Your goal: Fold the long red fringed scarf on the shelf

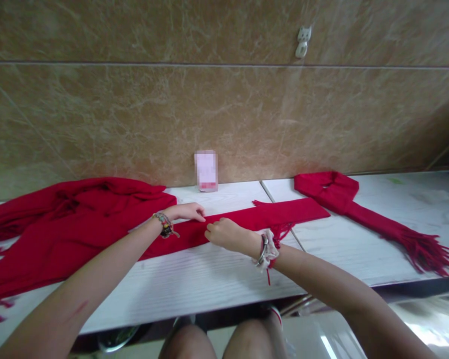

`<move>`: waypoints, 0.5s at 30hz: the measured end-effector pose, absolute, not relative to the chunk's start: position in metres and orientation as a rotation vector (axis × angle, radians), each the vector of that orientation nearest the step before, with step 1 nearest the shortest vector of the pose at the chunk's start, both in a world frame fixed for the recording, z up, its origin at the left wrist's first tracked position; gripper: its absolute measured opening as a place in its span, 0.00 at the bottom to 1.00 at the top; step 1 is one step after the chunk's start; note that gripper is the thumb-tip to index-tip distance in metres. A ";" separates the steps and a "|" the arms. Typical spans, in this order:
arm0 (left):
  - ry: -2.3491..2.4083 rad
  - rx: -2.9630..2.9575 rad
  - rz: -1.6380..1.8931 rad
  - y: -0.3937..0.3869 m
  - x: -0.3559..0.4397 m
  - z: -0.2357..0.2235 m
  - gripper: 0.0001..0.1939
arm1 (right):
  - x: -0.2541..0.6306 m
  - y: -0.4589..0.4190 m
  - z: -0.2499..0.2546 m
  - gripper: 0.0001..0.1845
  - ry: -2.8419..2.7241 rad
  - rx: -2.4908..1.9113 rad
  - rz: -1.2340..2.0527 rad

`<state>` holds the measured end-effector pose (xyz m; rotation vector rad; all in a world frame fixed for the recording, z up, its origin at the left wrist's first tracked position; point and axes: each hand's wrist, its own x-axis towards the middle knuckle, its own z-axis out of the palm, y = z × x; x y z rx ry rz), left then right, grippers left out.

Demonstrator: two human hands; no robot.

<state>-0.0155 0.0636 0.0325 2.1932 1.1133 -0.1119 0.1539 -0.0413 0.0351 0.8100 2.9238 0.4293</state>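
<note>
A red scarf (269, 215), folded lengthwise into a flat strip, lies across the middle of the white surface. At its far edge is my left hand (187, 212), its fingers drawn together on the cloth. My right hand (228, 235) is curled over the strip just to the right, fingertips closed on the fabric. Part of the scarf is hidden under my hands and wrists. Some fringe shows along the strip's edges, near my right wrist.
To the left, a loose heap of red cloth (78, 224) with fringe covers the surface. A looped red scarf (374, 222) with a fringed end lies right. A pale pink phone-like item (206, 170), blurred, leans on the tiled wall (134, 114). The white tabletop (194, 284) has a seam.
</note>
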 end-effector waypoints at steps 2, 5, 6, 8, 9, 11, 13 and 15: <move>1.109 2.201 -0.109 0.064 -0.014 0.032 0.13 | 0.149 -0.039 0.031 0.11 2.945 0.864 0.462; 1.098 2.213 -0.091 0.065 -0.011 0.033 0.15 | 0.149 -0.037 0.020 0.11 2.986 0.964 0.540; 1.094 2.216 -0.084 0.065 -0.010 0.034 0.15 | 0.151 -0.037 0.017 0.11 2.989 0.999 0.568; 1.086 2.215 -0.073 0.065 -0.008 0.035 0.16 | 0.156 -0.040 0.013 0.11 2.975 1.070 0.609; 1.083 2.213 -0.066 0.065 -0.006 0.036 0.16 | 0.159 -0.043 0.012 0.11 2.959 1.106 0.617; 1.078 2.201 -0.046 0.066 -0.001 0.036 0.16 | 0.165 -0.048 0.012 0.12 2.916 1.180 0.618; 1.077 2.185 -0.023 0.068 0.005 0.035 0.16 | 0.171 -0.053 0.014 0.12 2.876 1.235 0.616; 1.080 2.165 -0.007 0.071 0.013 0.032 0.17 | 0.176 -0.057 0.016 0.13 2.844 1.267 0.607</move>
